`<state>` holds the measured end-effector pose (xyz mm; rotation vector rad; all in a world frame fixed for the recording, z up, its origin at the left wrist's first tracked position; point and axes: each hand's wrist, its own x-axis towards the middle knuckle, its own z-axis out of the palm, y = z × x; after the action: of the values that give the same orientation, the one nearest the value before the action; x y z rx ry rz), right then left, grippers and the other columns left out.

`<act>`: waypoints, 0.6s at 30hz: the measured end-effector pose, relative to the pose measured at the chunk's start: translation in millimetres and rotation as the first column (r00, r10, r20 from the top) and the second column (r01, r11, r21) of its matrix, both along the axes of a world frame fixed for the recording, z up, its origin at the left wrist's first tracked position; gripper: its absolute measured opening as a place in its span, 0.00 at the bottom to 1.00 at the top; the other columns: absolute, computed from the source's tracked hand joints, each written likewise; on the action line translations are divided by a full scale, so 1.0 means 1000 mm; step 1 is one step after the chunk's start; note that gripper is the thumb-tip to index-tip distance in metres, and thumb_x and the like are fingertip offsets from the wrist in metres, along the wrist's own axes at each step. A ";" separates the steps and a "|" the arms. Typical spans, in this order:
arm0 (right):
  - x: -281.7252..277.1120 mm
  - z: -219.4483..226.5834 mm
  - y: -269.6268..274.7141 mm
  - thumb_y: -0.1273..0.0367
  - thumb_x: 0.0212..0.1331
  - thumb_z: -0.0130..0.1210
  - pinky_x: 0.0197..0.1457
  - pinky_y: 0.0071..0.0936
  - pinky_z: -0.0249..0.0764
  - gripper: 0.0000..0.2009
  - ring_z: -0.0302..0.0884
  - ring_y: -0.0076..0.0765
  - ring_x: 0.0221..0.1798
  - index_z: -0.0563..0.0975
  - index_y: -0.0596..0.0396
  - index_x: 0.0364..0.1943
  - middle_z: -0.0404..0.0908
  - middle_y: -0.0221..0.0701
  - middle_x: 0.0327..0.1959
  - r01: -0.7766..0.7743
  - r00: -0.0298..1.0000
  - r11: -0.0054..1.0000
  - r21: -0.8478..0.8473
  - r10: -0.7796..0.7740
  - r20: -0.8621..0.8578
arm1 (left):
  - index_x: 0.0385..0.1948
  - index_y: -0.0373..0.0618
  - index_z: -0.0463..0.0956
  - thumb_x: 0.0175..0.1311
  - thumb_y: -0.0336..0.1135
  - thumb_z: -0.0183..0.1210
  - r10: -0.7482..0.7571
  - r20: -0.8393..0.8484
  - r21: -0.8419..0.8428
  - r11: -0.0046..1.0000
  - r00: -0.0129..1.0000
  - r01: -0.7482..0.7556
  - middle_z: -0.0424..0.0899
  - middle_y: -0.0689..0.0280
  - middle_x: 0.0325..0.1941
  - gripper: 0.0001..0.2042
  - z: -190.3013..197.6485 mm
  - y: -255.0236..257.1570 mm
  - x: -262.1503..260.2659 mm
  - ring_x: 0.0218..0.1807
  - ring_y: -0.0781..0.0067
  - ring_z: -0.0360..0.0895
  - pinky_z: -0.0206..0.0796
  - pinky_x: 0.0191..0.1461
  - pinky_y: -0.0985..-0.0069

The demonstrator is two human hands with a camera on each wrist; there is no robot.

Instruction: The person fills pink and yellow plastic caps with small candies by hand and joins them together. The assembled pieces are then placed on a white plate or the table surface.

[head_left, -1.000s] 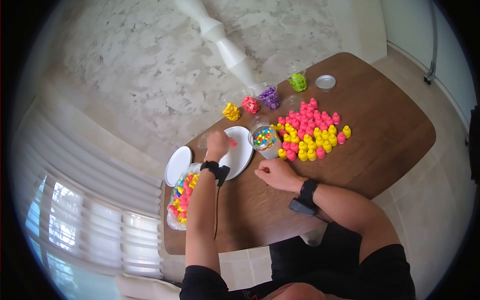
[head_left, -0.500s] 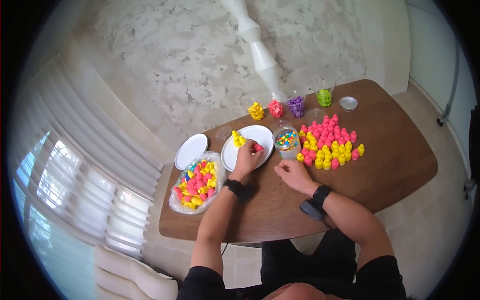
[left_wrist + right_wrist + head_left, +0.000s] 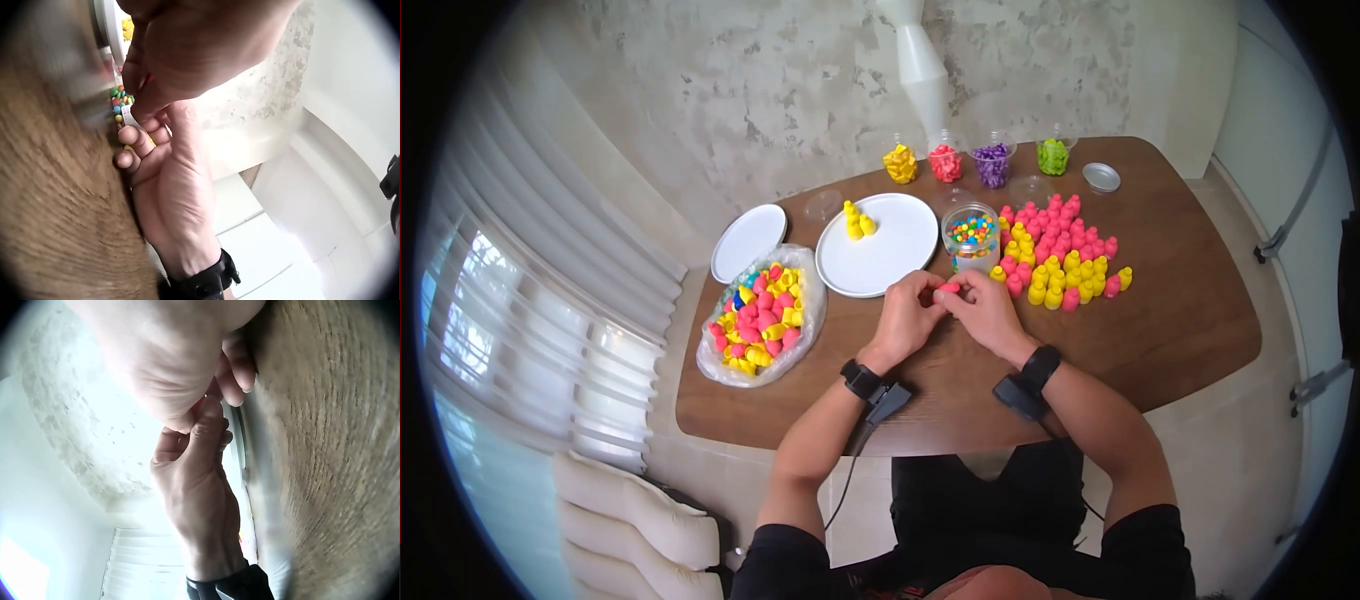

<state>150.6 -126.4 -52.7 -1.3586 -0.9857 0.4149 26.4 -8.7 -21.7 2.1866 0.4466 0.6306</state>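
Observation:
My left hand (image 3: 908, 318) and right hand (image 3: 990, 312) meet over the near middle of the table, fingertips together around a small pink bottle-shaped piece (image 3: 949, 287). Thumb and fingers of both hands pinch it, hiding most of it. In the right wrist view the left hand (image 3: 203, 494) reaches up to the right hand's fingers; the left wrist view has the right hand (image 3: 181, 181) with its outer fingers curled. Just beyond the hands stands a clear jar (image 3: 974, 245) of colourful candies. A white plate (image 3: 900, 265) beside it bears several yellow bottle-shaped pieces (image 3: 857, 222).
A plastic bag (image 3: 805, 340) of pink and yellow pieces lies at left, near a second white plate (image 3: 748, 243). Many pink and yellow bottle-shaped pieces (image 3: 1060, 240) stand at right. Cups of yellow, pink, purple (image 3: 992, 165) and green wrapped items line the back, beside a silver lid (image 3: 1101, 177).
My left hand has left the white plate, carrying a pink piece right and toward me to the right hand. The right hand's fingers have joined on it. The head view has shifted.

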 end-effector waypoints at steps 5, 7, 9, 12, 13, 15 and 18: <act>0.003 -0.001 -0.003 0.67 0.71 0.63 0.32 0.16 0.73 0.10 0.78 0.13 0.33 0.81 0.61 0.44 0.84 0.25 0.34 -0.125 0.990 0.992 -0.009 0.124 -0.075 | 0.45 0.34 0.82 0.63 0.26 0.71 -0.039 -0.008 -0.131 0.991 0.999 0.038 0.88 0.64 0.38 0.11 0.001 0.002 -0.005 0.40 0.80 0.84 0.79 0.45 0.78; 0.004 -0.001 -0.002 0.66 0.72 0.62 0.34 0.17 0.74 0.10 0.80 0.16 0.34 0.81 0.62 0.44 0.85 0.26 0.35 -0.148 0.980 0.989 0.000 0.147 -0.137 | 0.45 0.34 0.82 0.64 0.26 0.72 -0.048 0.008 -0.201 0.978 0.999 0.049 0.88 0.64 0.38 0.12 0.000 0.003 -0.006 0.40 0.80 0.84 0.79 0.46 0.78; 0.003 0.009 -0.006 0.66 0.72 0.61 0.36 0.20 0.77 0.11 0.83 0.20 0.35 0.81 0.63 0.43 0.87 0.30 0.35 -0.149 0.972 0.988 -0.050 0.137 -0.190 | 0.46 0.33 0.82 0.64 0.26 0.71 -0.053 0.030 -0.258 0.964 0.998 0.058 0.88 0.65 0.39 0.12 0.002 0.002 -0.008 0.41 0.80 0.85 0.79 0.46 0.79; 0.001 0.017 -0.007 0.65 0.73 0.61 0.34 0.19 0.77 0.11 0.83 0.20 0.35 0.80 0.62 0.44 0.86 0.29 0.34 -0.129 0.941 0.990 -0.051 0.106 -0.320 | 0.48 0.33 0.81 0.65 0.25 0.70 -0.026 0.052 -0.264 0.964 0.998 0.039 0.88 0.64 0.41 0.12 0.005 0.005 -0.006 0.41 0.80 0.85 0.79 0.47 0.80; -0.001 0.018 -0.007 0.65 0.72 0.61 0.34 0.19 0.77 0.11 0.83 0.20 0.34 0.80 0.61 0.44 0.85 0.28 0.34 -0.109 0.933 0.994 -0.025 0.094 -0.348 | 0.48 0.34 0.81 0.65 0.25 0.70 -0.019 0.052 -0.252 0.967 0.998 0.032 0.89 0.64 0.41 0.13 0.005 0.007 -0.005 0.41 0.79 0.85 0.79 0.47 0.80; -0.004 0.013 -0.004 0.66 0.72 0.61 0.33 0.19 0.77 0.10 0.82 0.20 0.33 0.79 0.61 0.44 0.84 0.28 0.34 -0.055 0.911 0.998 0.034 0.064 -0.408 | 0.48 0.33 0.81 0.66 0.25 0.69 0.003 0.131 -0.299 0.953 0.991 0.037 0.88 0.64 0.41 0.12 0.006 0.011 -0.003 0.41 0.79 0.85 0.79 0.46 0.80; -0.005 0.006 0.001 0.67 0.70 0.62 0.32 0.20 0.78 0.09 0.82 0.20 0.32 0.78 0.60 0.43 0.84 0.28 0.34 -0.011 0.947 0.997 0.077 0.035 -0.320 | 0.50 0.33 0.81 0.66 0.25 0.68 0.014 0.150 -0.306 0.951 0.989 0.033 0.88 0.63 0.43 0.13 0.028 0.019 0.004 0.41 0.78 0.85 0.80 0.46 0.77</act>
<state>145.9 -125.9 -46.5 -1.1677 -0.7392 0.5919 30.1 10.4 5.9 1.8304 0.4233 0.6673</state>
